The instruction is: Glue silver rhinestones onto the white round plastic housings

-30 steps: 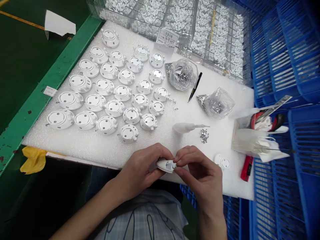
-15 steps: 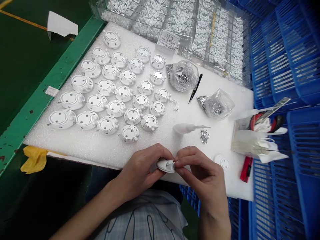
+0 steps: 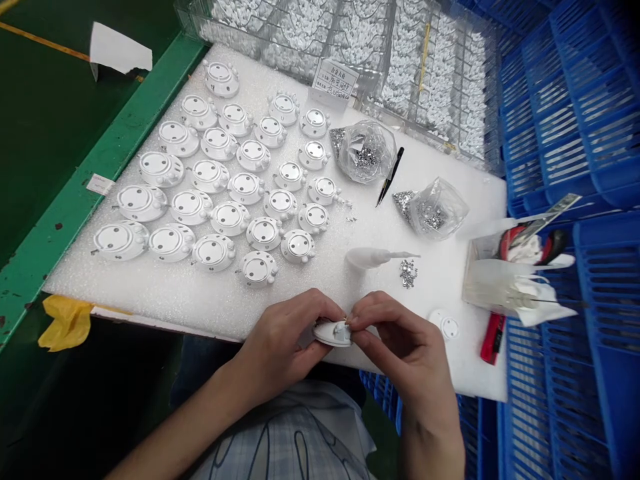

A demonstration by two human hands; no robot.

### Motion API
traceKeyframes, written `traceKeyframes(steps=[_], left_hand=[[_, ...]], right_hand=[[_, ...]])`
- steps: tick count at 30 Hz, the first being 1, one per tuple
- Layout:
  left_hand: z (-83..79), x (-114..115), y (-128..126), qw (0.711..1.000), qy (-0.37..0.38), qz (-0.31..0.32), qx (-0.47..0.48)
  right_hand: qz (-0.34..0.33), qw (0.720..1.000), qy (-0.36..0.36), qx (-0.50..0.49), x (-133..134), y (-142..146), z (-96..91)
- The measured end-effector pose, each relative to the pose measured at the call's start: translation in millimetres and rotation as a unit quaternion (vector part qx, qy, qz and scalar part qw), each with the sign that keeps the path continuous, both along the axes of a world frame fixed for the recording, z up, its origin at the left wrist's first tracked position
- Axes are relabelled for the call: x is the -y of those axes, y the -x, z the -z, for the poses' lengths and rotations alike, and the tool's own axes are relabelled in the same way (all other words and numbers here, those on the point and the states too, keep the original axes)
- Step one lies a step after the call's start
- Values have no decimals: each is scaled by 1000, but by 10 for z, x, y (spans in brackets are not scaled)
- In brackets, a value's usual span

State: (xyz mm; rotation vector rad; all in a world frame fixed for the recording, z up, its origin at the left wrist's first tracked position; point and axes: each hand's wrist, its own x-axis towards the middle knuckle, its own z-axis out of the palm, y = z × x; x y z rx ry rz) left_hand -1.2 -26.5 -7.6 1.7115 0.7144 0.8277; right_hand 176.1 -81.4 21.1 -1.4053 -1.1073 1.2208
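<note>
My left hand (image 3: 285,333) is closed around a small white round plastic part (image 3: 333,333), thumb below and fingers above, just over the near edge of the foam sheet (image 3: 300,283). At the part's right end, the pinched fingers of my right hand (image 3: 395,340) touch it near a small raised knob. What lies between those fingertips is hidden. Beyond my hands are a white dropper bottle (image 3: 369,257) lying on its side and a small pile of shiny silver bits (image 3: 408,273). Rows of similar white parts with dark dots (image 3: 213,251) cover the foam's left half.
Two clear bags of silver bits (image 3: 367,153) and black tweezers (image 3: 391,177) lie farther back. A clear compartment tray (image 3: 345,40) of white pieces borders the far side. To the right stand a tool holder (image 3: 487,283), a red-and-black object (image 3: 493,339) and blue crates (image 3: 595,100).
My right fingertips have shifted slightly at the end of the white part. The part stays in my left hand, and the view has moved a little.
</note>
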Motion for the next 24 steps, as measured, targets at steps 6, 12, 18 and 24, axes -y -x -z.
traceKeyframes(steps=[6,12,18,24], left_hand=[[47,9,-7,999,-26,-15,23],[44,18,7,999,-33,-3,23],[51,40,-2,1000,-14,-9,20],[29,14,-4,999,26,-24,13]], right_hand=[[-11,998,-41,36,6,-8,-28],[-55,992,-80,77,-19,-45,-36],[-67,988,-106,91,-29,-76,-54],[-73,975,-160,137,-29,-64,-51]])
